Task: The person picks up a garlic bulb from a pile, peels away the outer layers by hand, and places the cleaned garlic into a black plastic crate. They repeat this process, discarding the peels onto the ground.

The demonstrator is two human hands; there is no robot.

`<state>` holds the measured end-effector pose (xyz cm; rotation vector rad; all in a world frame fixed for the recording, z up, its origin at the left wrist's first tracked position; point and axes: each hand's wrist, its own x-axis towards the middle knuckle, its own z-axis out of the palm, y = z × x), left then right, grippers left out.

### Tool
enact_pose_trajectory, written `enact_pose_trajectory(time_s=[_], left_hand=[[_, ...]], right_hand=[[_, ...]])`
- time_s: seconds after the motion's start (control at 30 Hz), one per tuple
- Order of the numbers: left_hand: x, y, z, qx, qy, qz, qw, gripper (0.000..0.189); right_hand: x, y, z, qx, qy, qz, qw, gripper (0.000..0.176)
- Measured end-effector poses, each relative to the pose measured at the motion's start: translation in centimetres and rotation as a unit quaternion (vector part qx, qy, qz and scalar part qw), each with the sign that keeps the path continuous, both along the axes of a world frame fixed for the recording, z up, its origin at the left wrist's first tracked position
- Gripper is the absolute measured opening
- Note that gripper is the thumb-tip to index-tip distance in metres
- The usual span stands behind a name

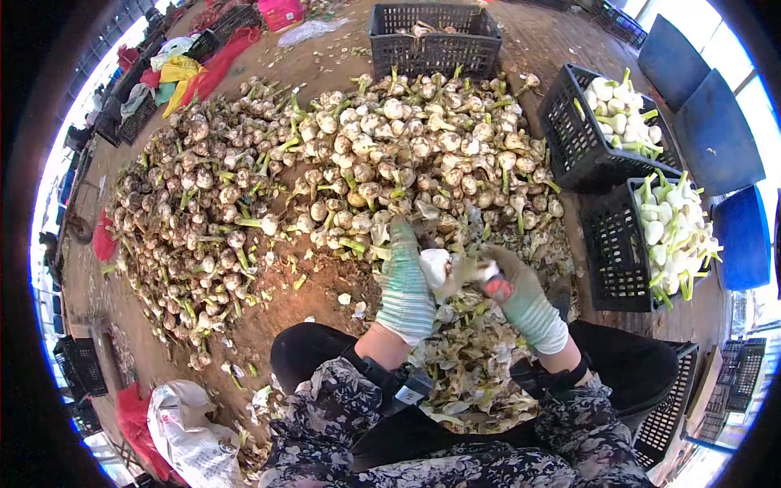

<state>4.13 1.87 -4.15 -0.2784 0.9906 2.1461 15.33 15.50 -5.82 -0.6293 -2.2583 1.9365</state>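
Observation:
My left hand point(404, 285), in a green-and-white striped knit glove, is closed around a garlic bulb point(435, 267). White, peeled skin shows on this bulb between my hands. My right hand point(522, 297), gloved the same way, is closed on a small tool with a red handle point(497, 287); motion smears its working end beside the bulb. Just beyond my hands spreads a large heap of unpeeled garlic bulbs point(358, 146) with dirty skins and cut green stems. Under my hands, between my knees, lies a pile of stripped garlic skins point(472, 374).
Two black crates point(614, 236) point(565, 110) at the right hold clean white garlic. Another black crate point(435, 49) stands behind the heap. Blue chair backs point(716, 122) rise at far right. A white sack point(191, 435) lies at lower left, and red netting point(224, 69) at upper left.

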Motion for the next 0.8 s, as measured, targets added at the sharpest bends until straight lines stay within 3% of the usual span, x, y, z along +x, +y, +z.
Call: enact_pose_trajectory(time_s=[0.03,0.13,0.17,0.2,0.27,0.33,0.4,0.43,0.47,0.5,0.53,0.57,0.6,0.67,0.7,0.73,0.8], left_hand=[[-0.1,-0.1,0.6,0.037,-0.026,-0.029,0.999,0.054],[-0.3,0.3,0.6,0.09,-0.101,-0.046,0.99,0.056],[-0.3,0.4,0.5,0.107,-0.149,-0.033,0.982,0.056],[-0.3,0.5,0.5,0.106,-0.148,-0.033,0.983,0.056],[-0.2,0.4,0.4,0.065,-0.163,-0.043,0.983,0.055],[-0.3,-0.1,0.1,0.076,-0.155,-0.06,0.983,0.058],[-0.5,0.0,0.7,0.099,-0.135,-0.098,0.981,0.064],[-0.1,0.9,1.6,0.04,-0.16,-0.027,0.986,0.067],[-0.1,0.9,-0.1,0.043,-0.116,-0.058,0.991,0.066],[1.0,1.2,2.8,0.058,-0.11,-0.09,0.988,0.067],[0.0,0.1,-3.2,0.063,-0.064,-0.179,0.98,0.066],[0.4,1.4,-1.5,0.023,-0.075,-0.157,0.984,0.067],[1.1,1.9,0.6,-0.022,-0.089,-0.129,0.987,0.068],[1.6,2.3,2.7,-0.054,-0.062,-0.114,0.99,0.065],[1.3,2.1,1.8,-0.058,-0.005,-0.119,0.991,0.064],[1.4,1.9,3.4,-0.116,-0.014,-0.099,0.988,0.052],[0.7,2.3,0.7,-0.157,-0.055,0.003,0.986,0.04]], right_hand=[[-0.4,-0.3,-1.5,-0.07,0.07,-0.01,0.995,0.045],[-0.7,-1.1,-1.1,-0.134,0.077,-0.06,0.986,0.035],[-0.9,-1.7,1.6,-0.04,0.08,-0.049,0.995,0.032],[-1.0,-1.4,1.7,-0.041,0.081,-0.049,0.995,0.032],[-1.1,-0.5,1.8,0.125,-0.004,-0.02,0.992,0.036],[-1.0,-0.3,1.8,0.081,0.048,-0.031,0.995,0.042],[-0.5,-0.2,2.6,-0.073,-0.009,-0.091,0.993,0.049],[-0.4,-0.8,3.3,-0.05,0.066,-0.064,0.994,0.055],[-0.4,-2.1,3.4,-0.252,0.101,-0.078,0.959,0.062],[-0.9,-2.1,6.1,0.159,0.205,0.071,0.963,0.065],[-1.3,-1.8,5.3,0.269,0.158,0.169,0.935,0.068],[-1.0,-2.7,4.4,0.295,0.145,0.143,0.933,0.064],[-1.1,-2.4,3.7,0.188,0.091,0.149,0.966,0.061],[-1.8,-0.7,2.1,0.037,0.102,0.122,0.987,0.057],[-1.9,0.1,1.0,-0.207,0.021,0.043,0.977,0.05],[-1.8,1.5,-1.3,-0.437,0.016,0.033,0.899,0.037],[-2.9,3.1,-3.2,-0.563,-0.144,-0.178,0.794,0.034]])
